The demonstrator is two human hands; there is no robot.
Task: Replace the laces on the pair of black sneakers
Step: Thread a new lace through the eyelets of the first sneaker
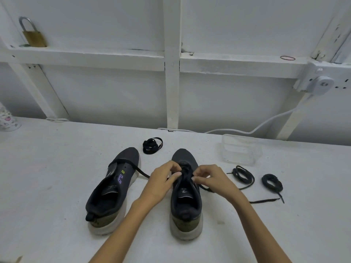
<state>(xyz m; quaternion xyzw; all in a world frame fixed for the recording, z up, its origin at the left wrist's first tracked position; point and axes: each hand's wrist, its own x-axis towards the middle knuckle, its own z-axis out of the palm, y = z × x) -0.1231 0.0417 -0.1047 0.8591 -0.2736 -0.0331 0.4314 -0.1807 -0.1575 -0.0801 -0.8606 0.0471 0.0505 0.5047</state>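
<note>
Two black sneakers stand on the white table, toes away from me. The left sneaker (112, 188) has a black lace across its toe end only, one end trailing right. Over the right sneaker (187, 198) both hands work the black lace (185, 171) at its eyelets. My left hand (163, 179) pinches the lace from the left. My right hand (210, 177) pinches it from the right, and a loose end runs out below that hand. A coiled black lace (152, 145) lies behind the shoes. Two more coiled laces (244, 176) (272, 182) lie to the right.
A clear plastic container (241, 151) sits at the back right. A white cable (266, 124) runs along the wall to a socket. A brass padlock (34, 35) stands on the wall ledge. A patterned object (8, 120) is at the left edge.
</note>
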